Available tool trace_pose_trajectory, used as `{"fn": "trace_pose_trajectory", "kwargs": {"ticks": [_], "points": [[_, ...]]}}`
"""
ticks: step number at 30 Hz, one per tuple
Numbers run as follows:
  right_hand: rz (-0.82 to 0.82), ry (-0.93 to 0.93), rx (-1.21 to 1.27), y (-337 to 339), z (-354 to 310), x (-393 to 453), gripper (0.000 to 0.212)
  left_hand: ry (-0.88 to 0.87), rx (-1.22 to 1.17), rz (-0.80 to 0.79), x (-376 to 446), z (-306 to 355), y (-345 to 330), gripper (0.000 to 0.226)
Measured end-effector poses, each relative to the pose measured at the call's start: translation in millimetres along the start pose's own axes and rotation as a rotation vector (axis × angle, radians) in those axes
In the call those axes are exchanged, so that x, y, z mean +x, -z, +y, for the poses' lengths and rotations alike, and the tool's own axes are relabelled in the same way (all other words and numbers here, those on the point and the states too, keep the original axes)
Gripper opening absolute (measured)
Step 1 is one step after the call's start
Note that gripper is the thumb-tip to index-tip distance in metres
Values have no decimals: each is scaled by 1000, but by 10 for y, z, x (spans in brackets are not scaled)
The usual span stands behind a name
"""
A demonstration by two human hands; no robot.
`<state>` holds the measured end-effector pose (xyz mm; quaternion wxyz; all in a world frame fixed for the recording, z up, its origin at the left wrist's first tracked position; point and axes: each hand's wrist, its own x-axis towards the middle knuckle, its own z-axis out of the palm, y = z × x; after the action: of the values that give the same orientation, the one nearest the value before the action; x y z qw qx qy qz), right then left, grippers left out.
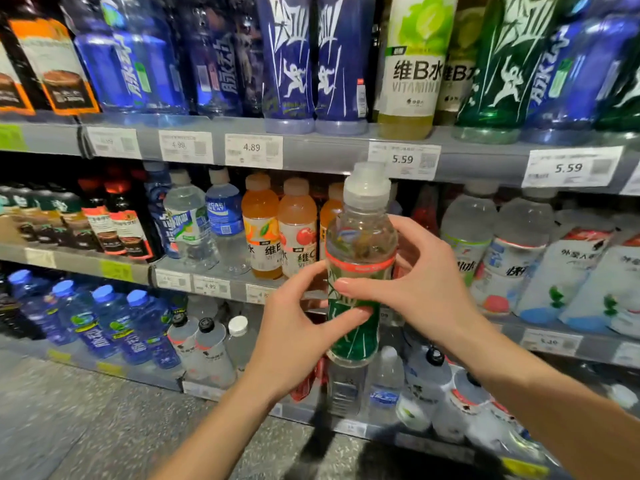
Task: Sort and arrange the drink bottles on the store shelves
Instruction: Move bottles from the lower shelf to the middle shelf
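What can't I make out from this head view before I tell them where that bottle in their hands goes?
- Held bottle: its label is largely covered by the left hand and right hand, so the brand cannot be read.
- Shelf spot behind it: blocked by the bottle and both hands.
- Lower price tags: too small and blurred to read.
- Top-shelf bottles: caps cut off by the upper frame edge.

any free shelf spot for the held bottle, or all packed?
Both hands hold the green bottle before the middle shelf. The likeliest gap lies behind it, between the orange bottles and the clear bottles, but is partly hidden. The top shelf is packed.
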<state>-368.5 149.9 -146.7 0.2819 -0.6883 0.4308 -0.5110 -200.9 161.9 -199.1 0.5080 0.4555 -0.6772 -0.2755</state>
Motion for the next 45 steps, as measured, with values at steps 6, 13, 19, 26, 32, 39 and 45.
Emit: {"fn": "trace_pose_trajectory", "kwargs": {"ticks": [6, 13, 19, 26, 32, 39, 45], "points": [[-75, -65, 54, -82, 252, -38, 69, -10, 16, 22, -57, -240, -80, 54], [-20, -168, 61, -292, 489, -126, 73, -13, 112, 106, -42, -502, -262, 65], [153, -204, 150, -278, 566, -108, 69, -73, 186, -86, 140, -492, -117, 62], [168, -201, 152, -232, 585, -63, 63, -138, 312, -38, 391, -704, -47, 44], [174, -224, 110, -99, 603, -23, 66, -118, 416, 155, 625, -709, -170, 61], [165, -252, 67, 57, 643, -29, 69, -121, 524, 158, 792, -671, -320, 88], [163, -252, 59, 104, 633, -5, 67, -133, 527, 213, 852, -658, -398, 94]]}}
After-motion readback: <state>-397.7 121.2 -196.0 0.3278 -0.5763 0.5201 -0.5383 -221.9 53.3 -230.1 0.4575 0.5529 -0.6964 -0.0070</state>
